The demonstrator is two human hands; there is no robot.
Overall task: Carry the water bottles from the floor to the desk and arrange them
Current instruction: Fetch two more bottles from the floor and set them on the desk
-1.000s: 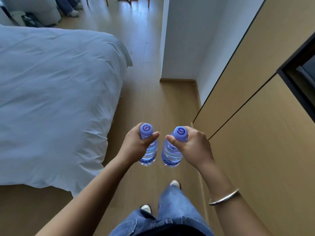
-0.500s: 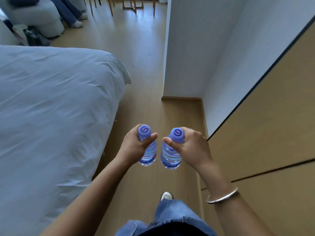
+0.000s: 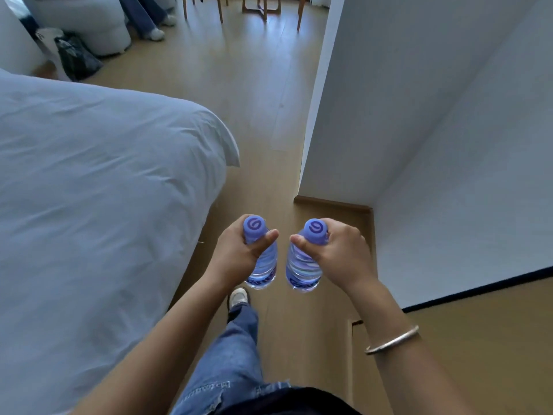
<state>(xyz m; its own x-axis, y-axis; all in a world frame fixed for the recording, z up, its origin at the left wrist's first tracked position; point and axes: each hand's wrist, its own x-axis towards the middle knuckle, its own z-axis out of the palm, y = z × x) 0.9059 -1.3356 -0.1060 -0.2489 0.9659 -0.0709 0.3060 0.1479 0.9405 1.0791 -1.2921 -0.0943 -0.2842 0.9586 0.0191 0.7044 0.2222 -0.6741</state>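
Note:
Two small clear water bottles with purple caps hang upright above the wooden floor, side by side and a little apart. My left hand grips the left bottle round its neck, thumb across the front. My right hand grips the right bottle the same way; a silver bangle sits on that wrist. Both bottles' lower halves show below my fists. No desk is in view.
A bed with a white duvet fills the left side. A white wall corner and a tan cabinet front close the right. The floor passage runs ahead to chair legs, a white seat, a dark bag and a person's legs.
I have walked forward along the passage: the wall corner and the bed end have come nearer, the cabinet has slid back to the lower right. Both hands keep the same grip on the bottles.

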